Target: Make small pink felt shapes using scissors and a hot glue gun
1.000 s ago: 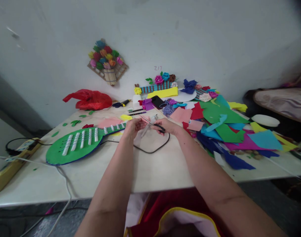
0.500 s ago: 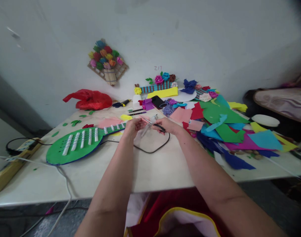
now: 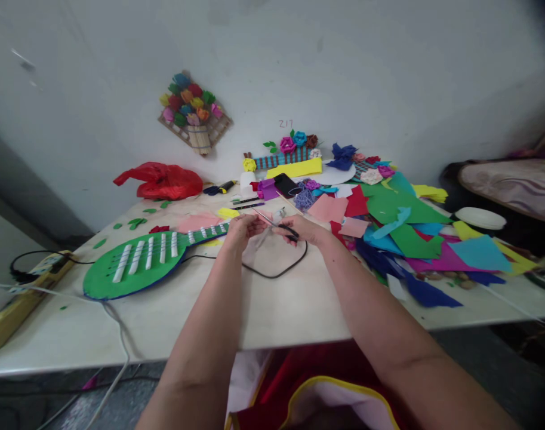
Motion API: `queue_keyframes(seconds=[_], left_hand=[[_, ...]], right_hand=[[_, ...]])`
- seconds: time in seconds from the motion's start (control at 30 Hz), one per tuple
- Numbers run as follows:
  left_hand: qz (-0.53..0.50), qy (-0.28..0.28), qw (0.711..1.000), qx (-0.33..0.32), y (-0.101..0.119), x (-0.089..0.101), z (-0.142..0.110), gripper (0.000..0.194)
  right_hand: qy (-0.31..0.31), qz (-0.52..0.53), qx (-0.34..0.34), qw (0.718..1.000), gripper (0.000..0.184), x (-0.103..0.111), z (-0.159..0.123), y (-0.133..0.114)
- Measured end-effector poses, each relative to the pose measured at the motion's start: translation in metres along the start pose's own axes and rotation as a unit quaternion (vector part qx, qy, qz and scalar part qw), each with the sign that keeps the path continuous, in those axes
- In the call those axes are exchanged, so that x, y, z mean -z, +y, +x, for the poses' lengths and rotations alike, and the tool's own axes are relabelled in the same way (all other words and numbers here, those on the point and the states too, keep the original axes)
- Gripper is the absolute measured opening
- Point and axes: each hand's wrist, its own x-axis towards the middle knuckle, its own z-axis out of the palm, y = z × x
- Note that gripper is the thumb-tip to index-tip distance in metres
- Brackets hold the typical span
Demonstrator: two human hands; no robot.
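My right hand (image 3: 299, 228) is closed around the black handles of a pair of scissors (image 3: 289, 232), whose blades point up and left toward my other hand. My left hand (image 3: 245, 228) pinches what looks like a small piece of pink paper (image 3: 265, 215) beside the blades; the fingers partly hide it. Below the hands lies a clear object, partly covered, and a black cable (image 3: 272, 276) loops over the table. To the left rests a green paper-covered guitar shape (image 3: 140, 283) with rolled white strips across its body and neck.
Coloured paper sheets (image 3: 400, 206) pile up on the right. At the back are a phone (image 3: 286, 185), purple yarn (image 3: 304, 199), pens (image 3: 248, 206), a yellow-black cutter (image 3: 227, 186) and a red plastic bag (image 3: 169, 181). A power strip (image 3: 25, 292) sits at the left edge.
Both hands stay almost in place. The scissors and the small pink piece between the hands shift only very slightly.
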Motion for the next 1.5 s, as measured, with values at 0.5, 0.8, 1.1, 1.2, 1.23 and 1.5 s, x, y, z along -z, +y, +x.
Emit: queue_keyframes(seconds=[0.5,0.8,1.1,1.2,1.23,1.5], left_hand=[[-0.021,0.007,1.000,0.003,-0.002,0.001,0.002,0.009],[-0.014,0.002,1.000,-0.006,-0.002,0.002,0.002,0.010],[-0.011,-0.010,1.000,-0.015,0.000,0.000,-0.001,0.012],[-0.012,-0.009,1.000,-0.016,-0.001,0.000,0.000,0.013],[-0.011,-0.007,1.000,-0.016,-0.001,0.000,0.000,0.012],[0.000,0.003,1.000,-0.014,0.001,-0.001,-0.001,0.012]], right_hand=[[0.029,-0.017,0.019,0.999,0.028,0.000,0.004,0.005],[0.009,0.007,0.009,1.000,0.027,0.000,-0.001,0.000],[0.004,0.022,-0.017,1.000,0.024,-0.003,-0.008,-0.011],[0.002,0.021,-0.012,1.000,0.025,-0.003,-0.007,-0.010],[-0.001,0.023,-0.012,1.000,0.025,-0.003,-0.007,-0.009],[0.001,0.035,-0.022,0.999,0.022,-0.005,-0.008,-0.014]])
